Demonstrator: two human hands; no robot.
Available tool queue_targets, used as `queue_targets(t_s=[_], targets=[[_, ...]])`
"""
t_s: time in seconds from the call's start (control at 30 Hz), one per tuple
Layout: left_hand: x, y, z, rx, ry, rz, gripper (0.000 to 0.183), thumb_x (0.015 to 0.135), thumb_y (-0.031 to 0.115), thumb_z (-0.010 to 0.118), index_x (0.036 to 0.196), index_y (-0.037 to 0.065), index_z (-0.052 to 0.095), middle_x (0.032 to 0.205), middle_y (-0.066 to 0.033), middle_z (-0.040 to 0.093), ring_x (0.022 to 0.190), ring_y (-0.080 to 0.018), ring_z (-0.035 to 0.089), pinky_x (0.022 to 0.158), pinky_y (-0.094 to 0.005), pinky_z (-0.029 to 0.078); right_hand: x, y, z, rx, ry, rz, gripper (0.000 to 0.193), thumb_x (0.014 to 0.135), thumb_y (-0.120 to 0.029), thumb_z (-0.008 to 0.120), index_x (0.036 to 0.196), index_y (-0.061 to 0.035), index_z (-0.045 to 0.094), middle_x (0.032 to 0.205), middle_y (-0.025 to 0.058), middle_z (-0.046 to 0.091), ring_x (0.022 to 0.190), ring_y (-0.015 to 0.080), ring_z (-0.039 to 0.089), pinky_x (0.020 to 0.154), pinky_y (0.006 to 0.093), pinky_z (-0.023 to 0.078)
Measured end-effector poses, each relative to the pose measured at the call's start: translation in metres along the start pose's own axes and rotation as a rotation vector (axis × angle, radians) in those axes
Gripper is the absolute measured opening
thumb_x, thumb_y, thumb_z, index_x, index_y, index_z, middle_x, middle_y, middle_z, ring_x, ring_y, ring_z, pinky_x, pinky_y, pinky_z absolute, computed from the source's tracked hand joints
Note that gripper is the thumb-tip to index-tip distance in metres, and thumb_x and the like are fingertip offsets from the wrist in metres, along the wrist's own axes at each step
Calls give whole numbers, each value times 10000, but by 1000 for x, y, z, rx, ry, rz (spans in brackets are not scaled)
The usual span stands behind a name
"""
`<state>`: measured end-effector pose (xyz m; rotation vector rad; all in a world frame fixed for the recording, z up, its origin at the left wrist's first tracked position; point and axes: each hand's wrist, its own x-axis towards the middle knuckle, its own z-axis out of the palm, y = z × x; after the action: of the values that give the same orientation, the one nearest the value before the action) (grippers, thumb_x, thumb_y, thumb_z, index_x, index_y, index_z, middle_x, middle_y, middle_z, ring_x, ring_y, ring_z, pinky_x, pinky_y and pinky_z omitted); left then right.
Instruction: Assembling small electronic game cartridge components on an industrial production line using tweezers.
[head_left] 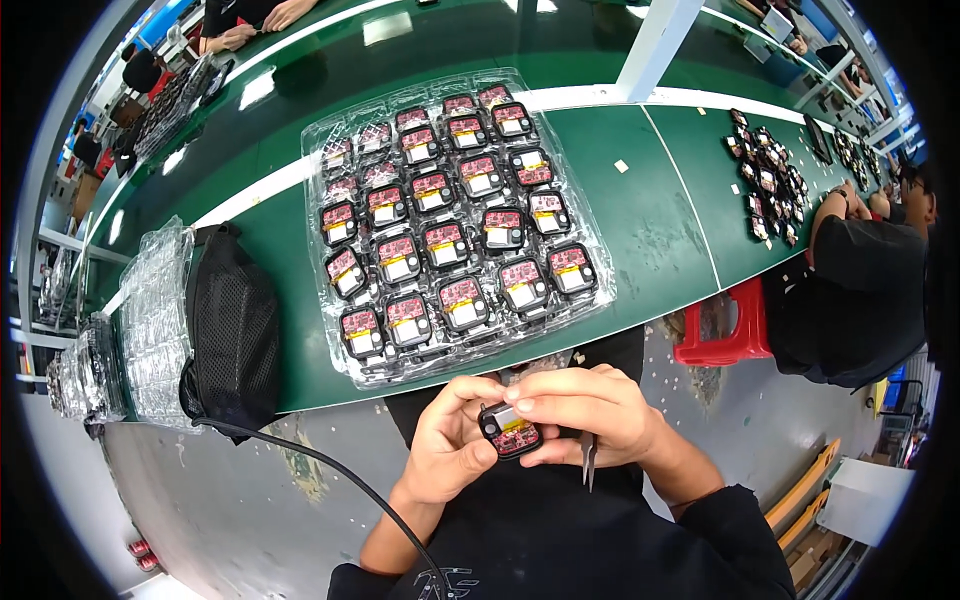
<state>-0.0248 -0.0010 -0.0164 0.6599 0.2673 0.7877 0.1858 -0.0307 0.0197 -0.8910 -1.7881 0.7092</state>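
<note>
Close to my body, below the bench edge, my left hand (445, 445) grips a small square device (513, 437) by its side. Its black case lies open, showing a red circuit board, a yellow strip and a pale block. My right hand (595, 410) is closed around dark tweezers (589, 462), whose tips point down and away from the device. Fingers of that same hand also rest on the device's upper edge. Beyond my hands, a clear plastic tray (590, 225) carries rows of similar open devices, such as one at its near side (462, 303).
A black mesh bag (235, 330) and stacked clear trays (155, 300) sit to the left on the green bench (640, 240). A black cable (330, 462) runs toward me. At right are a pile of black parts (765, 185), a red stool (725, 325) and a seated person (850, 290).
</note>
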Motion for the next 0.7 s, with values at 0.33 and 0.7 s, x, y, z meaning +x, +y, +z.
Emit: queue_targets(t_s=[0.33,0.7], targets=[[1,2,10,96,371,207,819,737,211,947,1373,13,471,1207,-156,607,1109,-275,674,950,-414,593,5,-17,7,-231,55,333,470,834,51,673,1297,24,601,1074,142,485,831,255,627,721,362,548],[-3,-3,15,147,414,248,675,735,80,936,1266,15,524,1267,-137,580,1171,-207,609,989,-319,530,-4,3,20,-614,140,-63,269,759,4,754,1026,14,730,952,122,731,661,213,654,563,305,532]])
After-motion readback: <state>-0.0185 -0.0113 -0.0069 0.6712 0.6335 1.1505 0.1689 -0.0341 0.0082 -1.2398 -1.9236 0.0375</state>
